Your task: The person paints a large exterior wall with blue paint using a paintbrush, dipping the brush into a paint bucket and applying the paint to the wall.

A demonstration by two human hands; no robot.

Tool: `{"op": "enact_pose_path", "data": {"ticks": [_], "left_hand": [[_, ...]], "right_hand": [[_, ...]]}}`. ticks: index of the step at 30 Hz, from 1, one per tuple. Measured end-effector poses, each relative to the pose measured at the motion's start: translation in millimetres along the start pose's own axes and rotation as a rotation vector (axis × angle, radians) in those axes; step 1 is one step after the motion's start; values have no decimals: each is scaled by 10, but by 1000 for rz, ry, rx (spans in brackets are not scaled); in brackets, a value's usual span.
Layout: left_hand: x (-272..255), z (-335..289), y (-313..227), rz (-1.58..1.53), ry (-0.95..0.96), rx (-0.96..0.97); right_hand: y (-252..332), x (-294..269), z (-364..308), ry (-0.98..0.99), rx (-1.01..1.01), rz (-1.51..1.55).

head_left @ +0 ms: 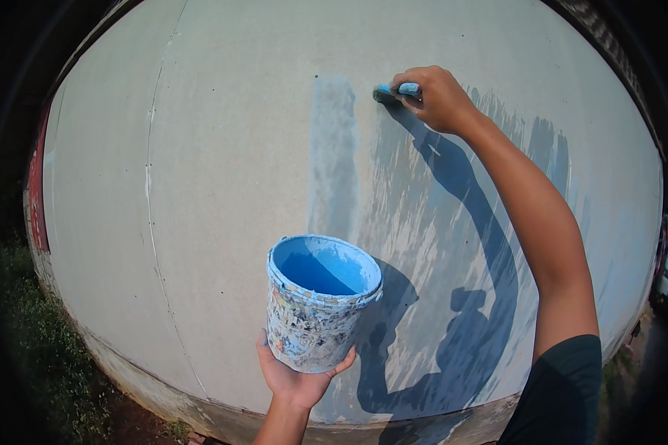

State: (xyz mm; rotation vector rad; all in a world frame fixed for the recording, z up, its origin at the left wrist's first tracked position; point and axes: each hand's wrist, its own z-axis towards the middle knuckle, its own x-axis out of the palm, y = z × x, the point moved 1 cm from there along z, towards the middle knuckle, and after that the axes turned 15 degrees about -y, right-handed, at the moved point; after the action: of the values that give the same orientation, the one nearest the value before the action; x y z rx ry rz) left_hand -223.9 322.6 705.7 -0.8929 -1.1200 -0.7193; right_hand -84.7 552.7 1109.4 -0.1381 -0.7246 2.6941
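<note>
cupped under the base of a paint-spattered bucket point(321, 305), the left hand point(298, 377) comes up from the lower edge, palm up, fingers and thumb curled round the bottom rim so the bucket sits upright in its hold. blue paint coats the inside of the bucket and pools in it, and smears and flecks of old colour cover its outer wall.

higher up, the right hand point(436, 98) is closed tight round the blue-stained handle of a paintbrush point(392, 91), arm stretched up and across from the lower right, a dark sleeve at the shoulder. the bristle end points left and presses against the grey wall point(200, 185), at the top of a pale blue stroke.

around the brush the wall carries thin, streaky blue paint, a vertical band just left of the brush and rough patches to the right and below. the shadow of the arm, head and bucket falls across that painted part. the left of the wall is bare grey, with a seam line and small dots running down it. green plants point(44, 356) grow at the wall's foot on the left.
</note>
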Motion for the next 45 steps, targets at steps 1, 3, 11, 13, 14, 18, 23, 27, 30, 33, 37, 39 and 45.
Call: {"op": "enact_pose_path", "data": {"ticks": [1, 3, 11, 13, 14, 18, 23, 27, 30, 33, 37, 39, 45], "left_hand": [[-2, 13, -10, 6, 2, -5], [-3, 35, -19, 17, 9, -11], [-86, 54, -66, -39, 7, -55], [-76, 46, -74, -16, 22, -36], [-62, 55, -91, -21, 19, -35], [-7, 9, -84, -47, -15, -70], [51, -1, -82, -30, -53, -76], [71, -9, -74, -36, -69, -79], [74, -41, -100, -72, -61, -88], [85, -33, -90, -85, -71, -96], [125, -62, -134, -46, -113, -109], [117, -81, -110, -63, -124, -126], [25, -52, -85, -82, -178, -112]], "right_hand": [[-65, 50, 69, -7, 1, 0], [-148, 125, 121, -66, -66, -189], [512, 44, -1023, 209, -254, 34], [699, -67, -964, 540, 17, 448], [689, 14, -900, 545, 16, 451], [521, 162, -350, 536, 254, 364], [28, 383, 447, 104, 48, 2], [-61, 596, 374, 48, -60, -128], [243, 606, -141, 254, -185, -63], [459, 393, -650, 417, -166, 140], [594, 287, -968, 835, 312, 532], [527, 308, -1048, 786, 387, 491], [23, 614, -448, 90, 141, 313]]}}
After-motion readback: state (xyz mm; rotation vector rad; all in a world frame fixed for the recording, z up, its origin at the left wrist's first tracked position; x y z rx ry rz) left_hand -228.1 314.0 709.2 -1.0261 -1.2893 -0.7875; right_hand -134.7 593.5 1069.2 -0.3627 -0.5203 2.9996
